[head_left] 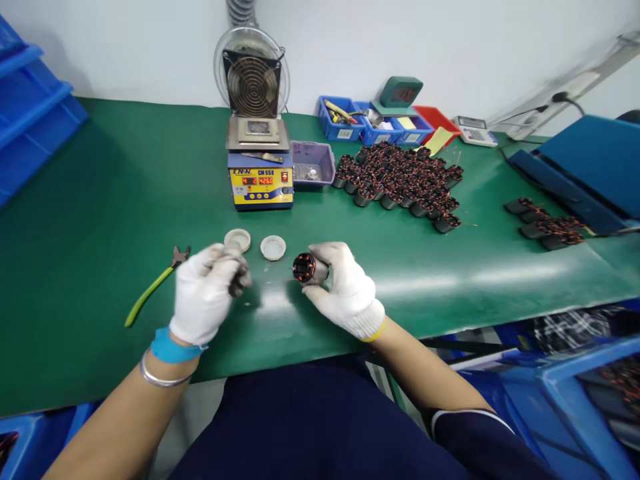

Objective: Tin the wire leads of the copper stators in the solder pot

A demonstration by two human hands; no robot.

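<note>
A stator [312,269] is held on its side by the right hand [345,290] above the worktop [125,180], near the middle of the near edge, pinched between thumb and fingers, its copper-wound end turned left. The fingers of the left hand [205,290] are bunched together, but their tips are blurred; whether anything is pinched cannot be told. Both hands are covered by white gloves.

Just beyond the left hand, 2 dishes [237,241] [273,248] are set side by side. The cutters [156,283] are laid to its left, their green handles pointed toward the near left corner. Toward the far edge, the heater [261,181] is placed with a fan [253,87] behind it and a purple box [314,180] at its right. Farther right, many wound parts [395,177] are grouped before the blue bins [345,133]; a smaller batch [547,227] is set near the right end.
</note>
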